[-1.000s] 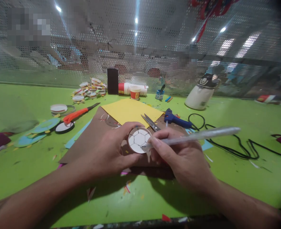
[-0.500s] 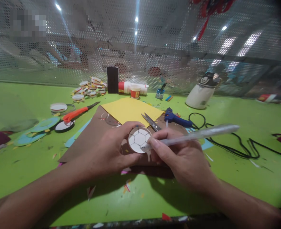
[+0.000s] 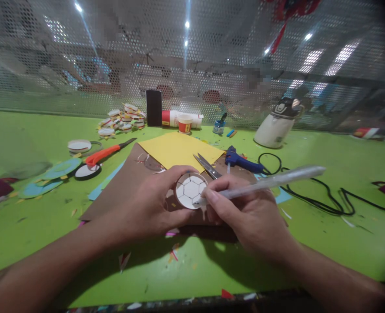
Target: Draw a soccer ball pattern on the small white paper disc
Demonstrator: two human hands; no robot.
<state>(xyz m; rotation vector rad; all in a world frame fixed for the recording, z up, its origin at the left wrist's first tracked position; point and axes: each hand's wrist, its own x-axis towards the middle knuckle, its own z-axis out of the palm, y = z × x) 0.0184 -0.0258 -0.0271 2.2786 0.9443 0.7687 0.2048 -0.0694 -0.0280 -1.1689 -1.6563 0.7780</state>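
Note:
Between the thumb and fingers of my left hand (image 3: 156,198) is a small round white disc (image 3: 189,191), its face marked with dark lines like a football pattern. My right hand (image 3: 244,208) grips a clear-barrelled pen (image 3: 264,182), tilted with its tip on the lower right part of the disc. Beneath both hands lies a brown sheet (image 3: 120,191), with a yellow sheet of paper (image 3: 179,150) on its far part. Just beyond my right fingers rest scissors (image 3: 207,165), their handles hidden behind the hand.
A blue glue gun (image 3: 244,161) with a black cord (image 3: 329,204) lies at right. Orange-handled scissors (image 3: 104,154) and blue paper rings (image 3: 61,168) are at left. Farther back stand a phone (image 3: 154,108), a paper cup (image 3: 185,124), an ink bottle (image 3: 219,127) and a white jug (image 3: 273,128).
The pen's rear end has dipped very slightly, while its tip stays on the disc. Both hands are otherwise in nearly the same place.

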